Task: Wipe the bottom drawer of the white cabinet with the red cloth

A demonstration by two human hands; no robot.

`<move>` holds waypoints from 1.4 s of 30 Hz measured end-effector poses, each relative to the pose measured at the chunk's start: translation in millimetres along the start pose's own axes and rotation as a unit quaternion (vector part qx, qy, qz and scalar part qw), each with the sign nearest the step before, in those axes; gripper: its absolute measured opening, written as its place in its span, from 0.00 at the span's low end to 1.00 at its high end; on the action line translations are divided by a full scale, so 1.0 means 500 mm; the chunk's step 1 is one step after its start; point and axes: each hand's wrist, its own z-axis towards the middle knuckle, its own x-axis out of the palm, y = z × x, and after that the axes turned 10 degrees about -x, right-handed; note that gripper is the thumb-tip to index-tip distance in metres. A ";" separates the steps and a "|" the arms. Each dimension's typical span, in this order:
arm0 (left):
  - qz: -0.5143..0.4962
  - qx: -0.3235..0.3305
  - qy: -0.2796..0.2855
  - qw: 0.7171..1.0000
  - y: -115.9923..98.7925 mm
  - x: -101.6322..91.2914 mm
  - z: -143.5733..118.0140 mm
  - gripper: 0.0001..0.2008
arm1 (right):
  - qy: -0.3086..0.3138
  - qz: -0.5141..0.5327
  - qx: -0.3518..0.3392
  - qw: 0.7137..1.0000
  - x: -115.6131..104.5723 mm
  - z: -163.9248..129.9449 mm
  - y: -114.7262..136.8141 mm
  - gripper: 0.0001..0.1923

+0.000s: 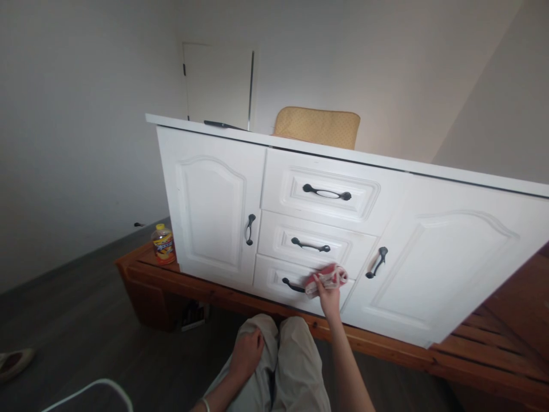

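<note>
My right hand (328,296) is closed on a folded red-and-white cloth (333,277). The cloth lies against the front of the bottom drawer (274,277) of a white cabinet (214,206), over the right part of that drawer's dark handle (293,284). On my left knee rests my left hand (247,353), its fingers curled and no object visible in it. Above the cloth are the middle drawer's handle (311,245) and the top drawer's handle (326,192). To its right is the right door's handle (377,263).
The cabinet stands on a brown wooden slatted base (386,349). At its left end stands a bottle with a yellow cap (163,245). A dark flat object (223,124) lies on the cabinet top. Behind is a yellow chair back (317,126). A shoe (16,361) and white cable (100,382) are lower left.
</note>
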 end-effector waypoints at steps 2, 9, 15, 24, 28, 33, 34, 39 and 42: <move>0.013 0.004 0.000 1.000 -0.008 -0.002 -0.002 0.20 | 0.121 -0.028 -0.054 0.991 0.086 0.000 0.050 0.22; 0.053 0.008 -0.004 0.999 -0.011 -0.014 -0.012 0.20 | 0.244 -0.073 -0.097 0.962 0.344 0.011 0.198 0.12; 0.063 0.014 0.001 0.998 -0.008 -0.022 -0.008 0.20 | 0.286 -0.138 -0.106 0.942 0.380 -0.003 0.223 0.14; 0.051 0.008 0.002 0.999 -0.011 -0.016 -0.007 0.19 | 0.363 -0.198 -0.119 0.903 0.380 -0.055 0.182 0.19; 0.055 0.014 0.002 0.998 -0.011 -0.019 -0.009 0.20 | 0.394 -0.234 -0.070 0.886 0.364 -0.106 0.128 0.16; 0.058 0.011 0.009 0.998 -0.010 -0.024 -0.008 0.21 | 0.389 -0.271 -0.020 0.880 0.299 -0.127 0.053 0.16; 0.058 0.009 0.010 0.998 -0.009 -0.025 -0.007 0.21 | 0.385 -0.278 -0.013 0.880 0.276 -0.125 0.038 0.16; 0.046 0.006 0.008 0.999 -0.007 -0.024 -0.004 0.21 | 0.363 -0.326 0.025 0.873 0.108 -0.111 -0.047 0.19; 0.028 0.005 0.008 1.000 -0.007 -0.022 -0.004 0.21 | 0.350 -0.355 0.041 0.866 -0.016 -0.101 -0.092 0.21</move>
